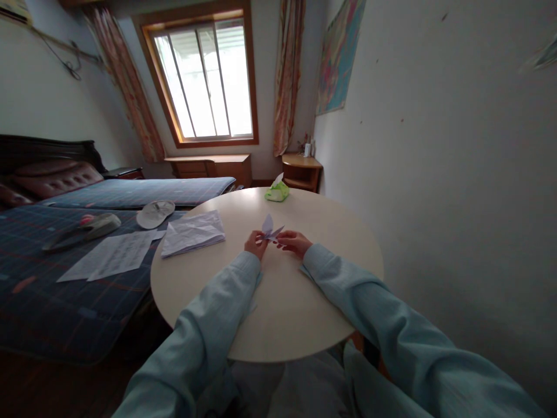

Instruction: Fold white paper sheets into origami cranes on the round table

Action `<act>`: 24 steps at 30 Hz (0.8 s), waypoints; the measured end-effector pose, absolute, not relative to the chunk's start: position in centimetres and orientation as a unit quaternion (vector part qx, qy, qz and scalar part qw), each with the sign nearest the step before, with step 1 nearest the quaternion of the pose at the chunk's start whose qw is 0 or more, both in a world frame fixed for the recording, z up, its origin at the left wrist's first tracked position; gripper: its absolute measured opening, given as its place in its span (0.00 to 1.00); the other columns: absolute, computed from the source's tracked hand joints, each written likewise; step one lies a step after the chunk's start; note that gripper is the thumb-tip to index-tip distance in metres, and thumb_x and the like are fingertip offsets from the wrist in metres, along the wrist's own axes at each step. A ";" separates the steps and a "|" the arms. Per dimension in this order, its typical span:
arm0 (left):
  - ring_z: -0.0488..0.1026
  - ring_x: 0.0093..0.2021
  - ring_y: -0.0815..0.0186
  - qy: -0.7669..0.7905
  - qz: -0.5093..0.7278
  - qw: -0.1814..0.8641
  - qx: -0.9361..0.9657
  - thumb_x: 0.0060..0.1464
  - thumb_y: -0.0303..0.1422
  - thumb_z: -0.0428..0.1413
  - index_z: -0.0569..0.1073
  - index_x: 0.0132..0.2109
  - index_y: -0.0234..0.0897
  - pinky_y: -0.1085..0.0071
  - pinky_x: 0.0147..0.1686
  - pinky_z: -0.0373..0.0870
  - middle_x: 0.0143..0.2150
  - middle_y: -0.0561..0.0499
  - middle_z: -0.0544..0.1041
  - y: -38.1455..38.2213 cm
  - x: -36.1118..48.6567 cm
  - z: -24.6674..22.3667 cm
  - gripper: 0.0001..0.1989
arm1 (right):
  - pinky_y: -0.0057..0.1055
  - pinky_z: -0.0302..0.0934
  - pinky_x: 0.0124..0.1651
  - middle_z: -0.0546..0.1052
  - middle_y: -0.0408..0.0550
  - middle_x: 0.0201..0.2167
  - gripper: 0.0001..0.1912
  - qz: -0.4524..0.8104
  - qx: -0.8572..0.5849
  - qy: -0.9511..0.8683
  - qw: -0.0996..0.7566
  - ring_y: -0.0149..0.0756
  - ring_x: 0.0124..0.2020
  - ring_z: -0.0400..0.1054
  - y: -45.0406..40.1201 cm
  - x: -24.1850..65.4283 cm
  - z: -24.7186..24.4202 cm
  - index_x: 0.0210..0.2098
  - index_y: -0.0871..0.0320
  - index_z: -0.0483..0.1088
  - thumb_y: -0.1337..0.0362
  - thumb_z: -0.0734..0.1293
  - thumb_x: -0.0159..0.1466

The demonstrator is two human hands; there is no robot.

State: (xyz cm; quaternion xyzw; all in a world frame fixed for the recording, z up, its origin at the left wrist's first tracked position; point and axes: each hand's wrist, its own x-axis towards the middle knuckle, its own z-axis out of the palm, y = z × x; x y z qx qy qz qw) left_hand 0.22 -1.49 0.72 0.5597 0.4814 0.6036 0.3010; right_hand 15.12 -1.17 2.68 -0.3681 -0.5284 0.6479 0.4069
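Between my two hands, above the middle of the round white table (278, 313), is a small folded paper piece (268, 225) in pale lilac, with pointed flaps sticking up and out to the right. My left hand (256, 244) pinches its lower left side. The fingers of my right hand (293, 242) close on the flap at its right. My fingers cover the lower part of the folded paper. Both forearms, in light blue sleeves, reach in over the table's near edge.
A stack of white paper (194, 233) lies at the table's left edge, and a green tissue pack (277, 190) stands at the far edge. To the left is a bed (26, 278) with printed sheets (111, 255) and a white cap (155, 214). A wall (435, 191) runs along the right.
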 end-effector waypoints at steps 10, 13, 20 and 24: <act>0.67 0.33 0.70 0.480 0.604 0.220 0.597 0.36 0.22 0.52 0.63 0.27 0.36 0.77 0.26 0.69 0.29 0.52 0.67 -1.3 0.0 0.3 0.08 | 0.20 0.60 0.23 0.72 0.44 0.23 0.17 0.680 -0.381 -0.500 0.378 0.25 0.22 0.66 -0.9 14.9 2.0 0.30 0.61 0.62 0.72 0.69 0.41; 0.67 0.32 0.71 0.476 0.607 0.207 0.602 0.36 0.23 0.52 0.63 0.27 0.36 0.77 0.26 0.69 0.29 0.52 0.67 -1.1 -0.1 0.1 0.07 | 0.18 0.59 0.20 0.72 0.43 0.20 0.15 0.690 -0.382 -0.497 0.363 0.24 0.20 0.65 -0.8 14.9 2.0 0.30 0.62 0.62 0.71 0.69 0.42; 0.67 0.31 0.72 0.470 0.614 0.176 0.609 0.36 0.23 0.52 0.64 0.27 0.36 0.78 0.25 0.69 0.29 0.53 0.66 -1.0 -0.3 0.0 0.07 | 0.15 0.58 0.20 0.71 0.41 0.18 0.10 0.698 -0.393 -0.482 0.355 0.22 0.19 0.64 -0.6 15.0 1.8 0.24 0.62 0.64 0.71 0.68 0.42; 0.68 0.32 0.71 0.492 0.599 0.195 0.601 0.36 0.24 0.53 0.64 0.27 0.36 0.78 0.24 0.68 0.30 0.53 0.67 -1.3 -0.2 0.3 0.07 | 0.16 0.57 0.21 0.70 0.40 0.18 0.10 0.698 -0.381 -0.500 0.344 0.20 0.19 0.62 -0.7 15.0 2.0 0.23 0.62 0.67 0.72 0.69 0.39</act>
